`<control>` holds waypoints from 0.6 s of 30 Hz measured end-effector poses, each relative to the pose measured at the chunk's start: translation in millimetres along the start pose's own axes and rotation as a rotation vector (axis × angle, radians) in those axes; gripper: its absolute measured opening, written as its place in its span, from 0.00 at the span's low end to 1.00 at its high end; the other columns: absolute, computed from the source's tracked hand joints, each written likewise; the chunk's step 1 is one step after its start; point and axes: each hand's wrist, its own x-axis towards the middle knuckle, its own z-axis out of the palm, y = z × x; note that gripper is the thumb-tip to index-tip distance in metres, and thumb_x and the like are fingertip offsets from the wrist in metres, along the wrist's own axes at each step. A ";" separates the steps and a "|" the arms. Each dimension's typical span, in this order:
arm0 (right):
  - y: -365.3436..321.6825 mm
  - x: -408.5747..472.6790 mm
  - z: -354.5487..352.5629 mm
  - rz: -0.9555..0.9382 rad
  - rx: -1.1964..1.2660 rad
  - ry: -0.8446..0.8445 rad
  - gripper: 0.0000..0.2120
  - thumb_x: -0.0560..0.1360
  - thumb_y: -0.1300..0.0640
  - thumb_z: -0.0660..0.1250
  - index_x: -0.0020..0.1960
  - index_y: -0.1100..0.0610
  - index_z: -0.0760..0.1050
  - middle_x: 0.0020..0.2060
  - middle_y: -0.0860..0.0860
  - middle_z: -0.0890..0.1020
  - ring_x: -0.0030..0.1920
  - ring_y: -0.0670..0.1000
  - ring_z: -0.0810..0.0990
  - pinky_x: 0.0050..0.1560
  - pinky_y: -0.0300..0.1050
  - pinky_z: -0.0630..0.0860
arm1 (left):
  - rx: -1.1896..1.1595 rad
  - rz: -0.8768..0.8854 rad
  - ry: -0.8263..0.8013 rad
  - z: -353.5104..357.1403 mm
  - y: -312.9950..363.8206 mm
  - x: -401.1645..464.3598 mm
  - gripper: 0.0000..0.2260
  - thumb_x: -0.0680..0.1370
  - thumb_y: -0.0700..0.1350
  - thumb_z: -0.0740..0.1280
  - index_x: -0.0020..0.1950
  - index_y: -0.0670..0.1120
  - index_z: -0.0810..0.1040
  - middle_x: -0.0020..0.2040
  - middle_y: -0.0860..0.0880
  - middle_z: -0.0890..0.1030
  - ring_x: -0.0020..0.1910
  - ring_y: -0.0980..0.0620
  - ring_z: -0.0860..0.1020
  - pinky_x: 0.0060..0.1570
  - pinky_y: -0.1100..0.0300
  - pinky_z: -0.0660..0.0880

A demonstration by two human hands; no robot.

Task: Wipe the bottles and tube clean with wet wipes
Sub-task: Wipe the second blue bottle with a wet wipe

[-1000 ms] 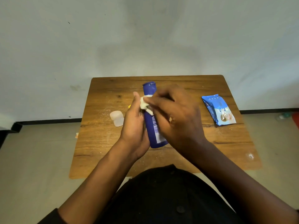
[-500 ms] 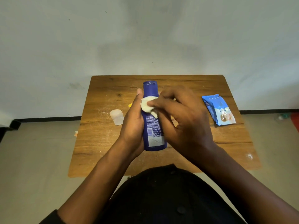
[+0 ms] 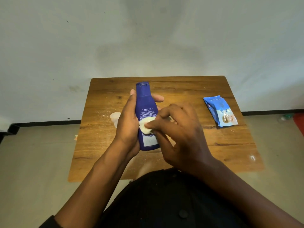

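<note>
Bare forearms, black top w/ buttons

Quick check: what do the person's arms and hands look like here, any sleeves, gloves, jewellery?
Both forearms are bare. The left hand and right hand wear no gloves, and no rings or watch show. A dark sleeve edge shows at the left arm's bottom corner. The dark garment below has a round button.

The white print on the blue bottle [image 3: 146,106] and on the wipes packet [image 3: 220,111] is too blurred to read.

Wipe [image 3: 146,126] under right hand [image 3: 179,134], lower down the bottle [image 3: 146,111] than before.
</note>
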 end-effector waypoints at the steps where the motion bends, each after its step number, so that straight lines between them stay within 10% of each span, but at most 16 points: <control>1: 1.4 0.7 -0.2 0.006 -0.002 0.018 0.13 0.78 0.51 0.70 0.57 0.57 0.84 0.53 0.54 0.84 0.59 0.55 0.78 0.54 0.50 0.73 | 0.003 -0.015 0.002 1.4 -0.7 -0.5 0.29 0.85 0.62 0.52 0.57 0.41 0.82 0.42 0.41 0.79 0.39 0.45 0.78 0.41 0.53 0.76; 9: 6.5 30.5 -0.6 0.191 -0.050 0.234 0.10 0.78 0.57 0.72 0.58 0.56 0.85 0.50 0.54 0.83 0.52 0.55 0.78 0.49 0.54 0.75 | 0.145 -0.048 -0.045 12.5 -6.0 -11.1 0.17 0.86 0.55 0.55 0.58 0.48 0.80 0.40 0.47 0.86 0.37 0.50 0.86 0.33 0.58 0.82; 18: -5.3 5.8 0.5 -0.042 -0.011 -0.046 0.09 0.77 0.57 0.74 0.56 0.54 0.86 0.50 0.52 0.83 0.52 0.57 0.79 0.51 0.56 0.72 | -0.262 -0.157 -0.002 6.8 0.0 -1.6 0.27 0.84 0.64 0.55 0.50 0.42 0.79 0.40 0.43 0.79 0.36 0.48 0.78 0.38 0.57 0.79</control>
